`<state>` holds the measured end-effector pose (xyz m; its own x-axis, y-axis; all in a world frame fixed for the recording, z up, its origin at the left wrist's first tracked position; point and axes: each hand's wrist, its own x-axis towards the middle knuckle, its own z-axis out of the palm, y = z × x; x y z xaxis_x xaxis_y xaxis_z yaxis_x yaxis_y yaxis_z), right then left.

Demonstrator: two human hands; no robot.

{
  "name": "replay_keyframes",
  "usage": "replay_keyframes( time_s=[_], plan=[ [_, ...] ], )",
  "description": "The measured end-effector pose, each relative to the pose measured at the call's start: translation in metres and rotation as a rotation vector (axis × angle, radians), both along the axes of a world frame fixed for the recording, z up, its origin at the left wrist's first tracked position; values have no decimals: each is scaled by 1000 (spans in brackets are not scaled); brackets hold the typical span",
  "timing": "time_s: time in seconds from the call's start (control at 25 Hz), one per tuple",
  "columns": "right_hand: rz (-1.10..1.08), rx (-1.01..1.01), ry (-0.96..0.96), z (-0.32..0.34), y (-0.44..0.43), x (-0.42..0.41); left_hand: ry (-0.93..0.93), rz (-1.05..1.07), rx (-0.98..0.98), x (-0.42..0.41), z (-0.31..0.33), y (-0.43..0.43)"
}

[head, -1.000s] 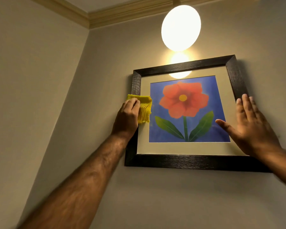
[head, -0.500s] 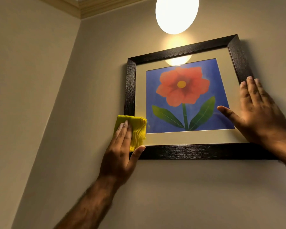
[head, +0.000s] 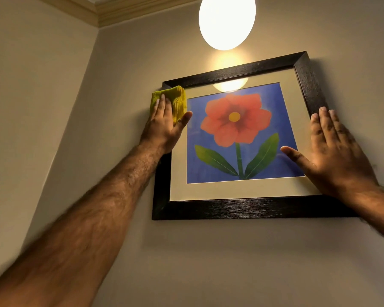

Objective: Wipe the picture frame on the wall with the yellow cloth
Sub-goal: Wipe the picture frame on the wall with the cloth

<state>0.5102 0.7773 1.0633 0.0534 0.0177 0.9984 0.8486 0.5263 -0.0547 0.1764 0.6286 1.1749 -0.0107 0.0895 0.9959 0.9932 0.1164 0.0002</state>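
Observation:
A dark wooden picture frame [head: 248,208] hangs on the beige wall, holding a red flower print on blue with a cream mat. My left hand [head: 164,127] presses a folded yellow cloth [head: 177,100] flat against the frame's upper left corner, covering that corner and part of the left rail. My right hand [head: 335,151] lies flat with fingers spread on the frame's right side, over the rail, the mat and the wall beside it. Its thumb rests on the glass near the print's right edge.
A bright round lamp [head: 227,19] hangs just above the frame and glares on the glass. A room corner [head: 84,69] runs down the wall left of the frame, under a cream cornice [head: 111,14].
My left hand slid the cloth down the left rail to the lower left corner, then up to the upper left corner. My right hand stayed on the right side.

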Motion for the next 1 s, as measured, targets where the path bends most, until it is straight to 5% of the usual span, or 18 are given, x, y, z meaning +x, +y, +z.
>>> replay_keyframes(
  time_s=[0.4, 0.56, 1.0],
  plan=[
    [16, -2, 1, 2, 1, 1, 45, -60, -52, -11, -215, -6],
    [22, -4, 0, 3, 2, 0, 35, -42, -110, -16, -256, -11],
    [16, 5, 8, 2, 1, -1, -45, -32, -50, 0, -26, -5]
  ],
)
